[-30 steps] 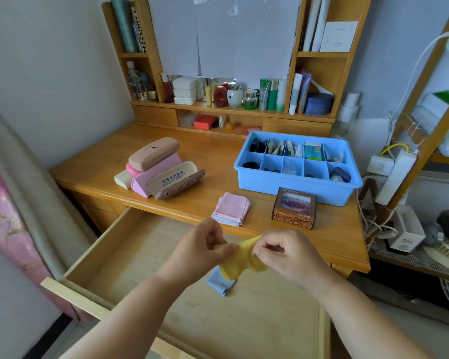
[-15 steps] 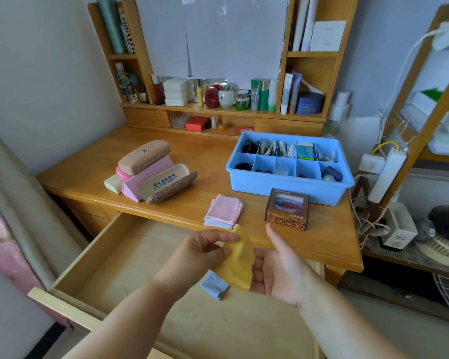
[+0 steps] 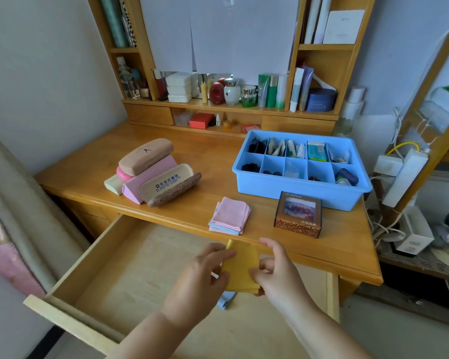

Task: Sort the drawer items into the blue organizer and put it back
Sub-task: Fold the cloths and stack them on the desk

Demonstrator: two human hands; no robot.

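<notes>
The yellow cloth (image 3: 241, 265) hung over the open drawer (image 3: 130, 268), held between both hands just near of the tabletop's (image 3: 218, 161) front edge. A second earlier it had been a crumpled bunch pinched between them; half a second earlier it dangled from the left hand alone while the right lay open beside it. Now it was a flat folded rectangle, so the folding looked nearly done and it seemed ready to join the pile. The left hand (image 3: 202, 275) pinched its left edge, fingers clamped on the fabric; the right hand (image 3: 275, 270) gripped its right edge with fingers curled onto it. Its long axis ran near to far, the upper end pointing toward the folded pink and blue cloths (image 3: 230, 216) on the tabletop. Beneath it, a blue cloth (image 3: 224, 301) lay on the drawer floor. Farther right stood a small brown box (image 3: 297, 215), and behind it the blue organizer (image 3: 301, 187), its compartments partly filled.
</notes>
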